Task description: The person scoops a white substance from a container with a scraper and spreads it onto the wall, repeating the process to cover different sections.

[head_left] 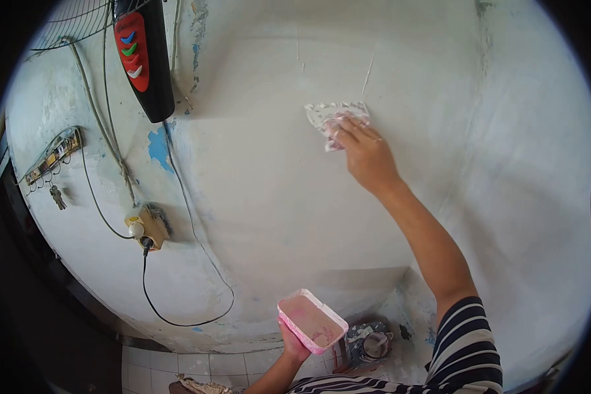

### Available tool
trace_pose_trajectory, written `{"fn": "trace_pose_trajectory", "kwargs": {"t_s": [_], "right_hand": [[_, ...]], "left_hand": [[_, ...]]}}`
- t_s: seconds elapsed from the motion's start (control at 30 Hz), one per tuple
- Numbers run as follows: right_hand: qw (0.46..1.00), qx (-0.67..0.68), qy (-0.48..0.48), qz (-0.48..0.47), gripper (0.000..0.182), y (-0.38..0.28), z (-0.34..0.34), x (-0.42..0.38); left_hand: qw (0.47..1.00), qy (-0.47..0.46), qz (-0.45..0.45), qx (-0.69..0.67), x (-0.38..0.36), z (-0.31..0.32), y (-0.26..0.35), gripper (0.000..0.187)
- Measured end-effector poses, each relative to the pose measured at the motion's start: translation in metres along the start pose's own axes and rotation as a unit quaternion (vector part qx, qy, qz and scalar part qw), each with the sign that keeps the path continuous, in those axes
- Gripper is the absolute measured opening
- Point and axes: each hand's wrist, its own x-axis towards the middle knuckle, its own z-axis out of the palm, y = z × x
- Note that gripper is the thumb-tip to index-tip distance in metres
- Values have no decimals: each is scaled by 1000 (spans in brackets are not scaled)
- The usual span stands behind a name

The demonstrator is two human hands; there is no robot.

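My right hand [366, 152] is raised against the plastered wall [262, 190], fingers closed on a flat putty spreader [323, 117]. White putty is smeared over the spreader, which shows pink near my fingertips. White smears also mark my fingers. Two thin raised putty lines run down the wall just above. Low in the view, my left hand [293, 343] grips a pink rectangular plastic tub [314, 320] from its left side. The tub is tilted toward me, with pale residue coating its rim and inside.
A black fan post with a red button panel [132, 52] hangs at upper left. Below are a power socket [146, 228] with plugs, a looping cable and a key rack [52, 157]. A putty-stained bucket [369, 343] stands on the tiled floor by the corner.
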Motion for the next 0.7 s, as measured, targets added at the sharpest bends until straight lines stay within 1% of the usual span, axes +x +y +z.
{"fn": "trace_pose_trajectory", "kwargs": {"t_s": [0.03,0.1,0.17,0.2,0.27,0.3,0.37,0.4,0.43,0.47,0.53,0.57,0.63,0.67,0.7], "right_hand": [[1000,0,3,0,40,7,-9,9],[997,13,58,51,41,33,-34,38],[989,-13,142,42,41,56,-56,76],[989,-13,139,44,41,74,-50,88],[987,-44,154,0,42,102,-40,103],[987,-45,152,2,42,101,-31,96],[994,-71,74,20,42,85,-3,61],[995,-75,29,58,41,69,6,38],[996,-54,33,58,39,53,17,11],[998,-62,22,24,35,42,23,-16],[999,-50,6,12,33,11,17,-50],[999,-53,7,12,33,10,11,-51],[995,-56,68,54,33,13,-14,-41],[989,-64,123,51,34,26,-27,-22],[984,-73,141,80,36,43,-35,-5]], "left_hand": [[1000,0,-1,-4,0,1,1,92],[1000,10,-3,-3,0,5,1,91],[1000,25,-8,-3,-1,4,0,90],[1000,27,-1,1,-1,3,-1,89],[999,31,4,6,0,2,-1,89],[999,27,11,11,1,2,-1,88],[999,29,12,17,0,-1,-1,87],[1000,29,9,7,1,-5,-1,87],[1000,28,7,-6,4,-7,-2,87],[999,30,6,-8,3,-10,-3,87],[999,39,15,1,5,-13,-4,87],[999,36,14,2,5,-11,-3,87],[999,35,17,-2,6,-6,-2,87],[999,35,16,-1,6,-6,-2,87],[999,30,13,-2,6,-9,-3,87]]}}
